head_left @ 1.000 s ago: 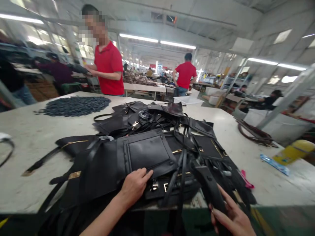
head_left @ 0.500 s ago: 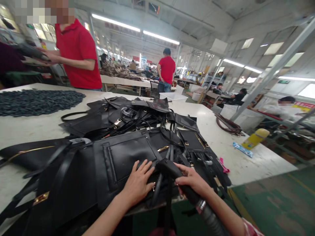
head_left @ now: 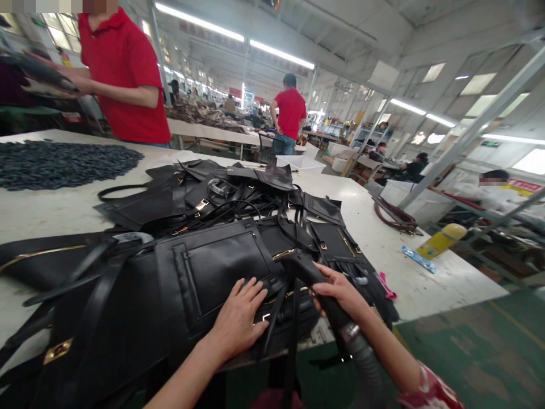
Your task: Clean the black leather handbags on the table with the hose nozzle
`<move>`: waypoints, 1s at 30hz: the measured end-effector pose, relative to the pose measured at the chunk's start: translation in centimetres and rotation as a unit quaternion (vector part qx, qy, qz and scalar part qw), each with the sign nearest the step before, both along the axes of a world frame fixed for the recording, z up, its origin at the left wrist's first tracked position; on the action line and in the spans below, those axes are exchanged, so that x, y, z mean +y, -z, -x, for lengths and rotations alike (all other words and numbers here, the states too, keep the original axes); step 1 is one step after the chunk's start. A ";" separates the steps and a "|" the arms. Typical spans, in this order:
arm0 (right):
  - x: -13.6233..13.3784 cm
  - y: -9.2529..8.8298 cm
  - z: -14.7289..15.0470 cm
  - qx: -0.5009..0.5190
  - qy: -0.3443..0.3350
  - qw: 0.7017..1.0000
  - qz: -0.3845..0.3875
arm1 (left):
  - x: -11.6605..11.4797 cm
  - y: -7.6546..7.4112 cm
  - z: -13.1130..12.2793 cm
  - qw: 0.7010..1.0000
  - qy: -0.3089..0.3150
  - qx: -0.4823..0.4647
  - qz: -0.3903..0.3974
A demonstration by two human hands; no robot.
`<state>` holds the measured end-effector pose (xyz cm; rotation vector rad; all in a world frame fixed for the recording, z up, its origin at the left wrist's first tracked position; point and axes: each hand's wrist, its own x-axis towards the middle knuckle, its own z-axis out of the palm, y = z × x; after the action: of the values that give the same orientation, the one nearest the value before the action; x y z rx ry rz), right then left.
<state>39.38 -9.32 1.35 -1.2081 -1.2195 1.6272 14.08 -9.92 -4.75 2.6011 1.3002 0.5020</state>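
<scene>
My left hand point(head_left: 240, 315) lies flat with fingers spread on a black leather bag piece point(head_left: 225, 264) that has a stitched rectangular panel. To its right, my right hand point(head_left: 340, 292) is wrapped round the black handle of a hose tool point(head_left: 306, 270). A ribbed hose point(head_left: 367, 363) runs down from a metal collar on that handle. The tool's front end hovers over or touches the bag parts near a gold zipper point(head_left: 284, 254); contact cannot be told. More black bag pieces point(head_left: 149, 210) with straps and gold buckles are heaped behind.
Small dark pieces point(head_left: 68, 165) form a pile at the left. A yellow bottle point(head_left: 443, 241), a blue packet point(head_left: 418, 260) and coiled brown straps point(head_left: 394, 217) lie on the white table point(head_left: 464, 284). A person in red point(head_left: 128, 79) stands across it; another point(head_left: 290, 113) stands farther back.
My right hand has moved the hose tool slightly up and to the right. My left hand has stayed nearly in place on the bag piece. The view has shifted a little.
</scene>
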 end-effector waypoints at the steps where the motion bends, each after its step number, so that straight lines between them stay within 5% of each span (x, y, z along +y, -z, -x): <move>1: -1.0 0.2 -0.6 -0.005 -0.007 1.000 0.019 | 0.0 0.0 0.0 1.000 0.001 -0.002 0.000; 6: -2.7 2.4 -0.3 -0.024 -0.048 0.996 0.073 | -0.1 -0.3 0.0 1.000 -0.003 -0.010 0.008; 10: -0.1 3.0 2.1 -0.024 -0.064 0.996 0.053 | -0.2 -0.5 0.0 1.000 -0.007 -0.004 0.021; 23: 9.8 0.7 8.8 -0.025 -0.079 0.997 -0.004 | -1.5 -1.3 1.2 0.998 0.031 -0.009 0.059; 27: 12.8 0.7 10.8 -0.039 -0.102 0.994 0.014 | -1.2 -0.2 2.2 0.995 0.085 0.000 0.047; 30: 14.5 1.2 12.6 -0.049 -0.100 0.994 0.014 | -0.2 2.3 2.2 0.995 0.098 0.031 0.011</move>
<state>26.75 5.16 0.13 -1.2274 -1.4237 1.7516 11.90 -10.13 -7.04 2.7086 1.0446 0.3750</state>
